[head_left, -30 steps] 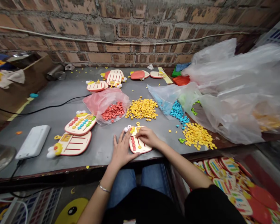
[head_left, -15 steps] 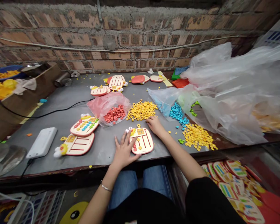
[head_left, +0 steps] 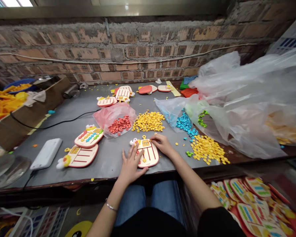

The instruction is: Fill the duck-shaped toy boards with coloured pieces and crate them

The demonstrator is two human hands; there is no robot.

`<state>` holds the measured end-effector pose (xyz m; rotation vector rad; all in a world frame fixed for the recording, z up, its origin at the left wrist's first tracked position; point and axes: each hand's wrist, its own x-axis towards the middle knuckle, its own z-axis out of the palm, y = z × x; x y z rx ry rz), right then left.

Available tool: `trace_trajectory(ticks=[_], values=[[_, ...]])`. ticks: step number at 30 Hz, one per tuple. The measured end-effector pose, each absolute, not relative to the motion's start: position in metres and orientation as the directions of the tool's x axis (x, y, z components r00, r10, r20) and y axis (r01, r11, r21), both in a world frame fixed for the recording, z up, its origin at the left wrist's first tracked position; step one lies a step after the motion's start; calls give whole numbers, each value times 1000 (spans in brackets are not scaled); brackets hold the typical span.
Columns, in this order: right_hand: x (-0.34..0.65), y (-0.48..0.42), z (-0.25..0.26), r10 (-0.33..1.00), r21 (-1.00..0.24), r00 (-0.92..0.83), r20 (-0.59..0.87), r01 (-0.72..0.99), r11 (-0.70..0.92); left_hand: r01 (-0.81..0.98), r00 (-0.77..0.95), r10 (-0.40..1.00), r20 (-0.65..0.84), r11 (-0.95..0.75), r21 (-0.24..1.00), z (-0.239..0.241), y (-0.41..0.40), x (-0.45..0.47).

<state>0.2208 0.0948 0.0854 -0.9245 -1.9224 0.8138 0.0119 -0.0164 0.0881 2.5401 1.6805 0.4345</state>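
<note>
A cream toy board [head_left: 151, 153] with red edges, slots and a duck head lies flat before me, with a few red and yellow pieces on its left part. My left hand [head_left: 131, 162] rests spread over the board's left side, fingers apart, hiding some of it. At the upper right edge of the board, my right hand [head_left: 162, 144] has thumb and fingertips pinched together; whatever is between them is too small to make out. Just beyond lies a pile of yellow pieces [head_left: 149, 121]. A pink bag [head_left: 105, 115] of red pieces [head_left: 120, 125] is left of that pile.
Left of my hands, a toy board with coloured pieces [head_left: 88, 136] overlaps another board [head_left: 82, 156]. Blue pieces [head_left: 184, 121], more yellow pieces [head_left: 208, 149] and clear plastic bags [head_left: 249, 95] lie right. A white power bank [head_left: 46, 153] sits left; finished-looking boards [head_left: 251, 210] fill a container below right.
My right hand has moved from the edge of the yellow pile toward me, to the board's upper right edge. My left hand stays on the board. The camera view has tilted up slightly.
</note>
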Motion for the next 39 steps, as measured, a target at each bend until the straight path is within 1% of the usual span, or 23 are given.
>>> trace_trajectory(ticks=[3,7,11,17,19,21,26,30,34,35,37,39], values=[[218,94,79,828,-764,-371,420,348,544,870,411,890,200,-448,206,89,-17,10],[217,96,75,805,-683,-382,453,432,589,836,465,864,196,-501,225,91,-16,9],[217,96,75,758,-625,-425,494,432,650,805,480,846,230,-530,267,89,-13,9],[224,90,84,721,-578,-539,436,446,683,761,506,820,268,-571,309,85,-11,5],[229,88,88,712,-596,-581,393,429,679,746,516,813,270,-581,324,84,-10,3],[230,86,91,725,-641,-599,340,418,644,725,527,802,283,-597,342,83,-9,2],[205,85,92,809,-764,-538,237,411,497,675,540,778,322,-628,388,81,-7,0],[181,79,89,824,-853,-528,206,316,415,667,507,798,326,-603,439,79,-8,0],[186,77,89,795,-936,-592,132,189,296,694,429,841,331,-541,476,78,-12,0],[191,79,89,802,-948,-585,119,173,267,701,407,853,327,-521,486,78,-13,0],[201,86,89,866,-951,-481,135,182,249,708,382,868,317,-495,504,79,-14,0],[211,98,87,935,-916,-277,221,270,296,709,388,873,294,-487,510,81,-15,0]])
